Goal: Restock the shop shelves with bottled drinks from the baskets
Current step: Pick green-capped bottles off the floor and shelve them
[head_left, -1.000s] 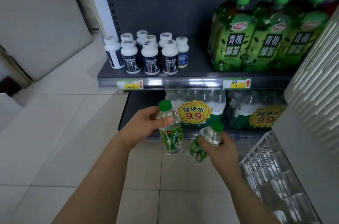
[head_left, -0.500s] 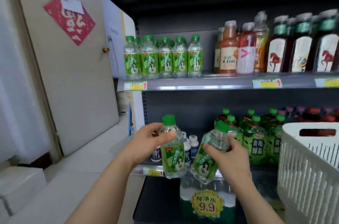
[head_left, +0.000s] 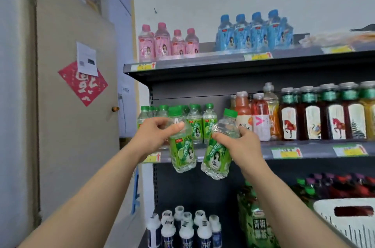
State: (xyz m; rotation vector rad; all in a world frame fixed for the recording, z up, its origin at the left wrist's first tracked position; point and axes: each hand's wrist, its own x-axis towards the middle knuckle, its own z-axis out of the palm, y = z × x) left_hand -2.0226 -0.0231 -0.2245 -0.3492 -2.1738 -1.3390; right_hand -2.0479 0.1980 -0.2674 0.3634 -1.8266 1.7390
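My left hand [head_left: 154, 136] is gripping a small green-capped bottle [head_left: 182, 150] by its shoulder, fingers curled round it. My right hand [head_left: 241, 146] is gripping a second bottle [head_left: 218, 154], its cap leaning right. Both are wearing green labels with a woman's picture and characters I cannot read clearly. I am holding them just in front of the middle shelf [head_left: 304, 151], where a row of matching bottles [head_left: 194, 124] is standing. Beside that row an orange drink [head_left: 242, 117] is showing "水溶", and dark bottles [head_left: 290, 126] are carrying red horse labels. Yellow price tags [head_left: 286, 152] with red arrows are lining the shelf edge. Pink bottles [head_left: 168, 44] and blue bottles [head_left: 255, 32] are filling the top shelf. Lower right, a white basket [head_left: 345, 225] is sitting beside large green bottles [head_left: 259, 227] reading "青梅".
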